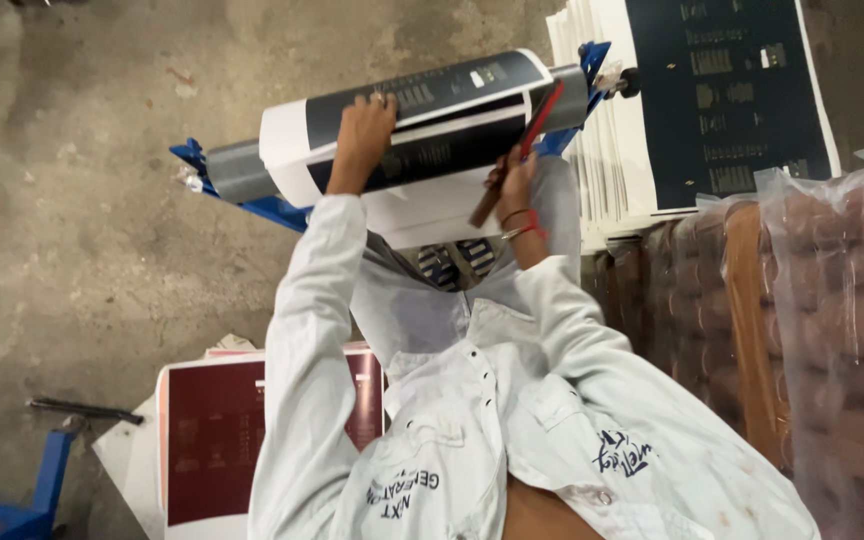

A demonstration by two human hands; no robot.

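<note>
A large printed sheet (422,125), white with dark navy panels, is curled over a grey roller (235,170) that rests on a blue stand (272,208). My left hand (364,125) lies flat on top of the curled sheet and presses it to the roller. My right hand (514,185), with red bands on the wrist, grips a long red and brown stick-like tool (532,135). The tool's tip lies against the right end of the sheet. My pale shirt sleeves fill the lower middle of the view.
A stack of navy printed sheets (732,90) stands at the upper right. Plastic-wrapped brown bundles (832,300) sit at the right. A pile of maroon printed sheets (212,440) lies at the lower left, beside a blue frame (47,480). The floor is concrete (72,200).
</note>
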